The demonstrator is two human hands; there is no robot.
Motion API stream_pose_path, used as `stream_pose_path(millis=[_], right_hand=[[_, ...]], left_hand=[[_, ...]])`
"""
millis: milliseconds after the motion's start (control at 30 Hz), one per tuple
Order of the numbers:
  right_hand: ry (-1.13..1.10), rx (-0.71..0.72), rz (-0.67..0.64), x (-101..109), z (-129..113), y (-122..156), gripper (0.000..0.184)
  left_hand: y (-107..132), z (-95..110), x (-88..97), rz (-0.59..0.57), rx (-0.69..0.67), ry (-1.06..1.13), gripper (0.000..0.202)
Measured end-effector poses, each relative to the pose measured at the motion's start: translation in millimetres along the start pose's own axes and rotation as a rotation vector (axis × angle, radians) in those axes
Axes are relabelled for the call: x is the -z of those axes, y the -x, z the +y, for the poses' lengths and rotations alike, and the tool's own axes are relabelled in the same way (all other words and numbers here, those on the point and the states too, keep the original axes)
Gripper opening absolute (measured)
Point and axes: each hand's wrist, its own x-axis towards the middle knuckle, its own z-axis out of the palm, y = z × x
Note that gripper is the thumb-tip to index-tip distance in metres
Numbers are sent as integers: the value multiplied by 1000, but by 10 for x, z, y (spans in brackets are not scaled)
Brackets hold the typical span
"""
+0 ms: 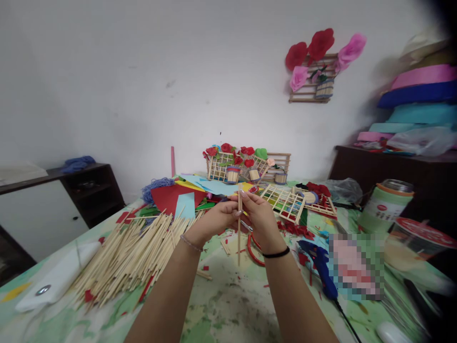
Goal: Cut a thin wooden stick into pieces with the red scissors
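Note:
Both hands meet over the middle of the table around a thin, pale wooden stick (239,245), held nearly upright. My left hand (221,218) grips it from the left with bent fingers. My right hand (260,214) closes on it from the right, thumb and fingers near its upper end. Whether it is one stick or several laid together I cannot tell, as the fingers hide part of it. Behind my right wrist lie red-handled scissors (254,252), partly covered. A large pile of similar sticks (132,257) spreads to the left of my left forearm.
A blue glue gun (319,267) with a cord lies right of my right forearm. Beyond it stand a green bottle (385,207) and a lidded plastic cup (410,243). Stick lattices (283,202) and coloured paper (167,199) lie farther back. A white power bank-like box (59,276) sits left.

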Motion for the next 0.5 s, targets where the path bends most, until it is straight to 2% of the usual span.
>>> stream_pose_path(millis=[200, 500], right_hand=[[-29, -45, -80, -7, -24, 19, 33], [14, -73, -69, 46, -24, 4, 33]], left_hand=[[9, 11, -3, -20, 29, 33, 37], [0, -29, 47, -52, 19, -32, 38]])
